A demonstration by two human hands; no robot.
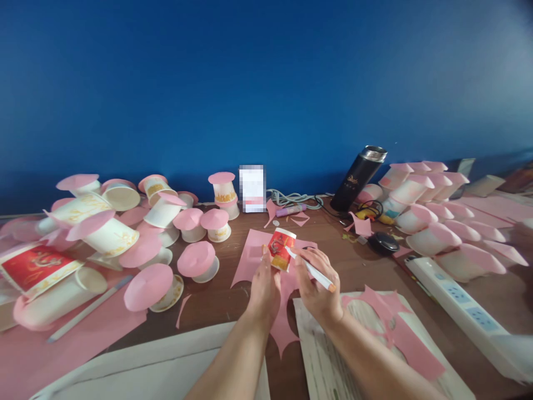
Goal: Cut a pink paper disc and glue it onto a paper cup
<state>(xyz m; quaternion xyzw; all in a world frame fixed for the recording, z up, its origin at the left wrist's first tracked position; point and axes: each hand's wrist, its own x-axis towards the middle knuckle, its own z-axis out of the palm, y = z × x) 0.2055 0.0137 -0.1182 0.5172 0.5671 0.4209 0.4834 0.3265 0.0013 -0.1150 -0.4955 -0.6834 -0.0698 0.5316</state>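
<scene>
A red and gold paper cup is held tilted above the table, my left hand closed around its left side. My right hand grips a white marker with an orange end; the other tip meets the cup's right edge. Beneath the hands lies a pink paper sheet with curved cut-outs. Just beyond the cup rests a purple glue stick. My fingers partly hide the cup's lower left side.
Paper cups with pink discs crowd the left; more pink-topped cups stand right. A black flask leans by the blue wall. A power strip lies right, a long grey stick left. Paper scraps cover a white sheet.
</scene>
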